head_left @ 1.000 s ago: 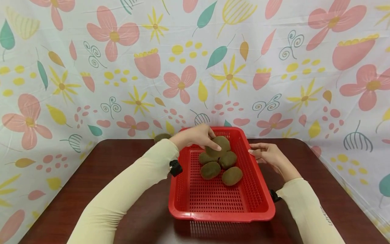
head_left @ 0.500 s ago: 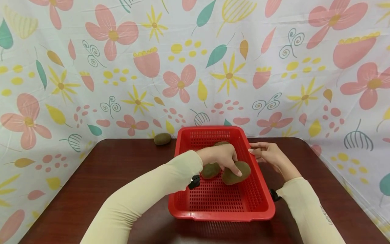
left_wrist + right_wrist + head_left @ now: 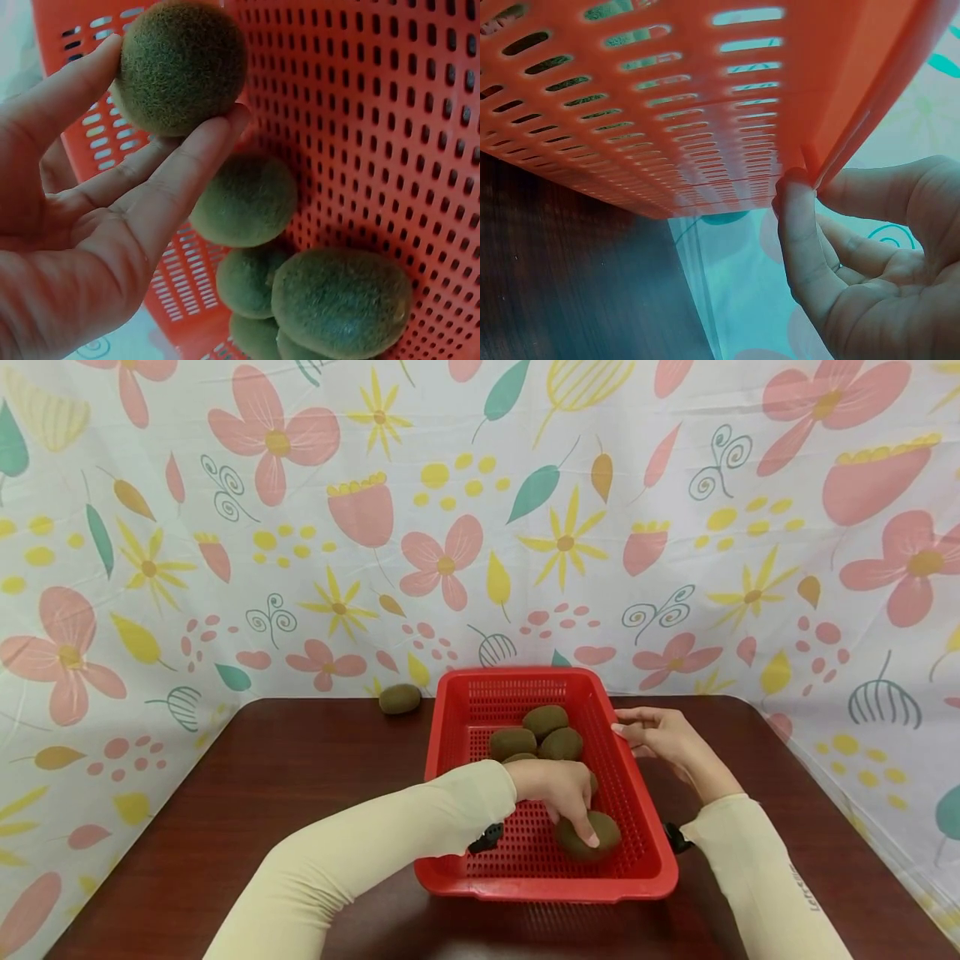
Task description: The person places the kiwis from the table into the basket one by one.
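Note:
My left hand (image 3: 558, 789) reaches into a red plastic basket (image 3: 543, 890) and pinches a brown kiwi (image 3: 588, 837) near its front right corner. In the left wrist view, thumb and fingertips hold that kiwi (image 3: 184, 67) by its sides. Behind the hand lie several more kiwis (image 3: 546, 722) in a cluster on the basket floor, some partly covered by the hand. My right hand (image 3: 670, 745) pinches the basket's right rim; in the right wrist view the thumb and fingers of the right hand (image 3: 877, 255) grip the rim's edge.
One loose kiwi (image 3: 400, 699) sits on the dark wooden table (image 3: 330, 752), behind and left of the basket. A flowered cloth (image 3: 480, 527) hangs right behind the table's back edge.
My left hand has carried a kiwi from the back of the basket toward its front right corner. The loose kiwi on the table has come into full view. My right hand stays on the rim.

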`<move>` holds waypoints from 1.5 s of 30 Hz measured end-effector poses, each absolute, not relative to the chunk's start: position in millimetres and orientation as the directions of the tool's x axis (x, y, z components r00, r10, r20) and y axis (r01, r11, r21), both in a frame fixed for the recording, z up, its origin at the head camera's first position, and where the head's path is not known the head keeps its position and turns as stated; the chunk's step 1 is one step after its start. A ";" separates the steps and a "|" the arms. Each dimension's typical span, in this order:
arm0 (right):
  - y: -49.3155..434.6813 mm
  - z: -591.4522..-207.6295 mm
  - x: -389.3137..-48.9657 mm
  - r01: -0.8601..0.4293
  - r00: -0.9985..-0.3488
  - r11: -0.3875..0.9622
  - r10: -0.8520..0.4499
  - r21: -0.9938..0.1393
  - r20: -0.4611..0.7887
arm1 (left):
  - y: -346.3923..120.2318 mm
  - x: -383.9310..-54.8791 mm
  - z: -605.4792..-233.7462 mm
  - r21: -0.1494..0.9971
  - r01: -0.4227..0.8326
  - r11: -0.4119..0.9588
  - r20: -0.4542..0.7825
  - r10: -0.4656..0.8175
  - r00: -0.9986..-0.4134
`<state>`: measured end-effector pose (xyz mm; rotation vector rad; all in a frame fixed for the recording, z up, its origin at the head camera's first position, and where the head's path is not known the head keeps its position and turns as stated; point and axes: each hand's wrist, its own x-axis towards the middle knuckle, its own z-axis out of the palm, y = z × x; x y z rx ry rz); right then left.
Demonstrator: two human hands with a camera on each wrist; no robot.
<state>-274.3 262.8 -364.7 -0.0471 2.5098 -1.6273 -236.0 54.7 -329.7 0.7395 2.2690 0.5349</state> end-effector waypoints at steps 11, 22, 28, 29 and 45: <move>262.1 -365.0 -274.1 0.050 -0.987 0.383 -0.123 -0.922 -0.104 | 59.2 -231.1 -343.0 0.491 0.432 0.756 -0.505 0.651 -0.567; 261.0 -364.3 -273.2 0.051 -0.987 0.374 -0.124 -0.926 -0.105 | 60.0 -228.7 -345.7 0.477 0.431 0.766 -0.557 0.643 -0.526; 261.8 -365.2 -273.5 0.042 -0.987 0.380 -0.130 -0.924 -0.098 | 58.2 -231.7 -335.5 0.466 0.426 0.776 -0.550 0.631 -0.547; 261.9 -365.2 -273.4 0.041 -0.987 0.381 -0.129 -0.924 -0.097 | 57.4 -232.7 -333.9 0.470 0.421 0.776 -0.552 0.630 -0.546; 261.2 -363.3 -273.3 0.045 -0.986 0.381 -0.129 -0.924 -0.101 | 25.8 -254.6 -298.0 0.607 0.352 0.712 -0.447 0.673 -0.590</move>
